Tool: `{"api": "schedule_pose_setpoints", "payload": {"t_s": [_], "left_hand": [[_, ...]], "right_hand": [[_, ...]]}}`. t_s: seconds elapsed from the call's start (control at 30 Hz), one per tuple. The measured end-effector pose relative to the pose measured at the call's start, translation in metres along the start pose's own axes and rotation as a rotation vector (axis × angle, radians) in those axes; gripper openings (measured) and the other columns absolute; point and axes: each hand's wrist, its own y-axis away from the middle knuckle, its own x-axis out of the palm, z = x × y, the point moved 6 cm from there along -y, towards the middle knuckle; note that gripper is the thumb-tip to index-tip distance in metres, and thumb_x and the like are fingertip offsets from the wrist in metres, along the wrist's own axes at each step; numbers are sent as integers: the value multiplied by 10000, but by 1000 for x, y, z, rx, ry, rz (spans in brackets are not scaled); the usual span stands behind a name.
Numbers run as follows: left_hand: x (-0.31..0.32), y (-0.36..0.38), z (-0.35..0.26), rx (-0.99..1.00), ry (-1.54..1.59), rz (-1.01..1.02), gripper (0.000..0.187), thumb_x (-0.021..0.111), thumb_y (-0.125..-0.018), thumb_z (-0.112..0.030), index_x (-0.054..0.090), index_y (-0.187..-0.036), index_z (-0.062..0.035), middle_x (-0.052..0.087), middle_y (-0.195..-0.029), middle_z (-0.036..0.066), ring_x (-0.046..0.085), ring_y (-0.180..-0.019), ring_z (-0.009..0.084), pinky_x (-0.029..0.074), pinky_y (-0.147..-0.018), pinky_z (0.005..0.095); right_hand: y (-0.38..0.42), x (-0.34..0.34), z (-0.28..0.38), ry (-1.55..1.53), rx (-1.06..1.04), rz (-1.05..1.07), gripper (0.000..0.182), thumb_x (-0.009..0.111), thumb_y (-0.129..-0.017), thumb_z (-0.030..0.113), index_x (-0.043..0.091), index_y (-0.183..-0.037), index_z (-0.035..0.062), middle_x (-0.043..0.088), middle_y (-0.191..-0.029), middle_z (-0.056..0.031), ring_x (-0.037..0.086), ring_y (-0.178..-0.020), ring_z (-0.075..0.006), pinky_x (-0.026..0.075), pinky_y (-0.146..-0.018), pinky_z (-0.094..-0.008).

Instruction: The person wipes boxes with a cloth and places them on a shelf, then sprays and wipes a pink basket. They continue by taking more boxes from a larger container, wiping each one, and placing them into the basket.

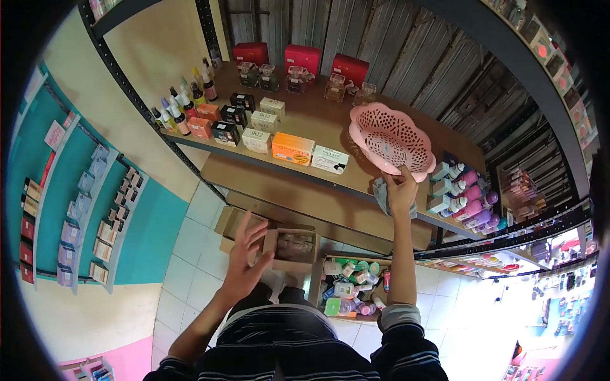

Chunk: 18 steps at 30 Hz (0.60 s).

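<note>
My right hand [400,188] grips the near rim of a pink plastic basket [381,136] with a pierced pattern and scalloped edge. The basket tilts over the shelf [356,174], its hollow side towards me. A grey-blue cloth [382,195] hangs at the shelf's front edge, partly behind my right hand and wrist. Lower down, my left hand [244,260] is in the air with its fingers spread and nothing in it. It overlaps an open cardboard box [296,259] on the floor in this view.
Orange and white soap boxes [293,148], small cartons [256,140] and dropper bottles [179,119] line the shelf's left. Perfume bottles [297,81] stand at the back, coloured bottles [468,197] at right. A floor box of toiletries [356,289] sits by my feet.
</note>
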Motion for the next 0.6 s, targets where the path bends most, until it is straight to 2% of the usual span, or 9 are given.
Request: {"api": "schedule_pose_setpoints", "payload": {"t_s": [0.13, 0.27, 0.4, 0.47, 0.53, 0.6], "left_hand": [[-8, 6, 1, -52, -42, -46, 757, 581, -792, -130, 82, -1361, -100, 382, -1265, 177, 406, -1154, 293, 332, -917, 433], [-6, 5, 8, -62, -45, -41, 745, 576, -799, -143, 87, -1360, -107, 379, -1264, 184, 414, -1144, 302, 336, -914, 438], [1, 5, 9, -64, -47, -12, 737, 569, -802, -145, 88, -1360, -111, 377, -1264, 189, 414, -1143, 310, 336, -916, 443], [3, 5, 10, -74, -63, -2, 733, 563, -803, -138, 88, -1361, -114, 375, -1264, 193, 413, -1142, 315, 334, -918, 451], [5, 5, 12, -71, -59, 12, 730, 561, -804, -135, 89, -1361, -115, 375, -1264, 193, 413, -1142, 315, 334, -920, 453], [6, 5, 15, -68, -52, 23, 727, 558, -805, -132, 90, -1361, -116, 374, -1264, 194, 413, -1142, 316, 334, -921, 456]], "right_hand": [[6, 3, 0, 92, 64, 6, 226, 688, -673, 221, 550, -758, 64, 614, -624, -85, 611, -622, -265, 455, -568, -362], [12, 2, -3, 156, 134, 11, 241, 682, -672, 259, 569, -775, 73, 616, -650, -92, 613, -645, -263, 459, -578, -366], [15, -1, -12, 189, 150, 1, 287, 669, -675, 317, 578, -824, 89, 624, -691, -102, 611, -703, -302, 466, -612, -389], [16, 2, -10, 175, 173, 71, 305, 668, -674, 320, 574, -864, 100, 628, -718, -112, 611, -740, -310, 466, -630, -396], [19, 2, -12, 180, 214, 81, 323, 680, -664, 305, 574, -894, 104, 624, -710, -109, 611, -725, -293, 463, -624, -383], [21, 10, -17, 36, 204, 129, 337, 697, -647, 282, 579, -899, 92, 612, -682, -106, 607, -685, -273, 456, -608, -371]]}}
